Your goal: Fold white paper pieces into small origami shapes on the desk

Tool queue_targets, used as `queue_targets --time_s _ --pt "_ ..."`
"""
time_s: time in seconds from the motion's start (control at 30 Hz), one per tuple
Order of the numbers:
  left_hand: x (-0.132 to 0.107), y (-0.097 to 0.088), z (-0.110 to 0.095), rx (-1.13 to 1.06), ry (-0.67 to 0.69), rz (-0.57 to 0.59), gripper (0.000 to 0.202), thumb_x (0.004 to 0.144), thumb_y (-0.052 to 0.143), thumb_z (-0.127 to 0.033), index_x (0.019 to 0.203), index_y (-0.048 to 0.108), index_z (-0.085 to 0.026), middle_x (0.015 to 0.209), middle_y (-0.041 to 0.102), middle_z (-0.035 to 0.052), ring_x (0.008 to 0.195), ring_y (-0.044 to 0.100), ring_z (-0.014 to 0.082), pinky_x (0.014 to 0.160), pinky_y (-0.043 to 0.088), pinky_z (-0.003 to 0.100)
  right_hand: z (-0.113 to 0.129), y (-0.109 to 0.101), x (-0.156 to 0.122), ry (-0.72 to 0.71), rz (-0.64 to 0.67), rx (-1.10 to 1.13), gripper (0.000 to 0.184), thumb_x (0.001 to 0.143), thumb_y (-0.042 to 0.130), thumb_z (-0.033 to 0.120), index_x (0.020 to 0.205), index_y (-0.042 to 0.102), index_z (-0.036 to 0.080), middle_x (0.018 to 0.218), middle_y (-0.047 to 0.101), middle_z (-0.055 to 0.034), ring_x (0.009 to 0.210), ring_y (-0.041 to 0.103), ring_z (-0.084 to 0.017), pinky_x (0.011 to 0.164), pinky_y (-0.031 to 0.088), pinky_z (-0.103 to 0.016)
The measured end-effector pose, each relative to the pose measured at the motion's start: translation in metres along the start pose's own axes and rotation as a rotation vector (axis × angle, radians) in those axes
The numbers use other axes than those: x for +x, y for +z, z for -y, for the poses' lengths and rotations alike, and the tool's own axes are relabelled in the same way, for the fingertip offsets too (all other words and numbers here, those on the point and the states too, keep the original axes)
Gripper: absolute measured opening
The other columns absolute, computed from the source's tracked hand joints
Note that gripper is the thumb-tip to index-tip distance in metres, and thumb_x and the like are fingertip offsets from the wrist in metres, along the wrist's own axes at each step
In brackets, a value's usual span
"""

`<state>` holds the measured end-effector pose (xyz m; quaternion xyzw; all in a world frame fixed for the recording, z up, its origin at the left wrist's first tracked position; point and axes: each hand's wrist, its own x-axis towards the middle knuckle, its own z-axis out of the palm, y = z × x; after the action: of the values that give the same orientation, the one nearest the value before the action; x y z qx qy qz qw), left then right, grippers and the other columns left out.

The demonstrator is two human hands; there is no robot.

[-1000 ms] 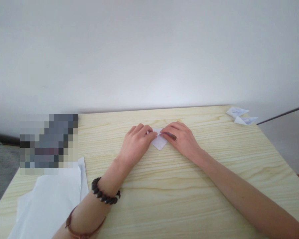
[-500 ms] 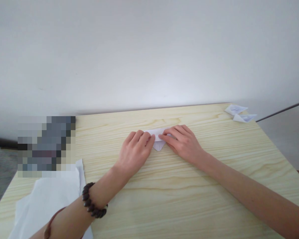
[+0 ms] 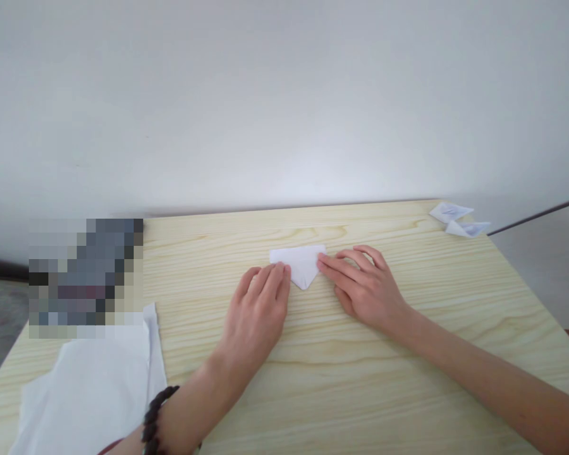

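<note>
A small folded white paper (image 3: pixel 299 263), flat on top and pointed toward me, lies in the middle of the pale wooden table (image 3: pixel 341 366). My left hand (image 3: pixel 260 309) rests flat on the table just below the paper's left edge, fingers stretched out and together, fingertips touching the paper. My right hand (image 3: pixel 365 287) lies flat to the right of the paper, fingers extended, index fingertip at the paper's right corner. Neither hand holds anything. A dark bead bracelet (image 3: pixel 152 420) sits on my left wrist.
A stack of white paper sheets (image 3: pixel 92 392) lies at the near left of the table. Two small folded paper pieces (image 3: pixel 458 218) sit at the far right corner. A blurred patch covers something at the far left. A plain white wall stands behind the table.
Both hands have slid back toward me off the folded paper, which now shows almost whole. Their fingers went from curled and pressing on it to lying flat beside it.
</note>
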<state>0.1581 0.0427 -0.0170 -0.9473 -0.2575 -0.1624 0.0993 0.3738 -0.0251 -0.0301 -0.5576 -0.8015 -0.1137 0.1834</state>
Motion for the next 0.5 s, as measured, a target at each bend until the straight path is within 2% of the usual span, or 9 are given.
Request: queue_targets --time_s 0.17,0.23,0.33,0.43,0.5 --pt "0.008 -0.001 -0.005 0.001 -0.064 0.081 0.040 0.084 0.040 -0.001 0.119 0.059 -0.007 0.106 0.068 0.0131 0.095 0.062 0.0251 0.083 0.051 0.039 0.003 -0.001 0.001 0.017 -0.022 0.008 0.032 0.087 0.052 0.014 0.117 0.063 0.018 0.125 0.065 -0.0030 0.098 0.056 -0.024 0.097 0.039 -0.045" --pt "0.012 0.000 -0.007 0.022 -0.086 0.109 0.042 0.084 0.041 -0.002 0.123 0.058 -0.009 0.102 0.068 0.0123 0.091 0.062 0.0264 0.079 0.050 0.040 0.008 0.001 0.007 0.037 -0.040 -0.004 0.028 0.086 0.053 0.014 0.110 0.066 0.016 0.118 0.069 -0.0048 0.095 0.055 -0.025 0.093 0.041 -0.044" --pt "0.015 0.002 -0.009 0.046 -0.101 0.122 0.042 0.084 0.044 -0.005 0.124 0.058 -0.009 0.100 0.067 0.0119 0.089 0.060 0.0280 0.077 0.048 0.042 0.016 0.004 0.019 0.160 -0.024 -0.030 0.021 0.086 0.051 0.015 0.099 0.069 0.015 0.100 0.071 -0.0087 0.093 0.055 -0.026 0.089 0.040 -0.043" --pt "0.015 0.001 -0.009 0.052 -0.114 0.122 0.043 0.084 0.045 -0.005 0.125 0.058 -0.011 0.101 0.067 0.0107 0.089 0.059 0.0268 0.077 0.047 0.042 0.022 0.007 0.025 0.206 0.015 -0.023 0.030 0.089 0.052 0.023 0.116 0.064 0.020 0.095 0.067 -0.0095 0.091 0.055 -0.025 0.085 0.040 -0.042" --pt "0.015 0.000 -0.010 0.056 -0.120 0.133 0.043 0.084 0.046 -0.004 0.124 0.058 -0.012 0.100 0.067 0.0094 0.089 0.059 0.0254 0.075 0.046 0.040 0.024 0.008 0.026 0.195 0.033 -0.030 0.033 0.090 0.053 0.023 0.122 0.063 0.023 0.098 0.066 -0.0093 0.092 0.055 -0.025 0.082 0.040 -0.040"
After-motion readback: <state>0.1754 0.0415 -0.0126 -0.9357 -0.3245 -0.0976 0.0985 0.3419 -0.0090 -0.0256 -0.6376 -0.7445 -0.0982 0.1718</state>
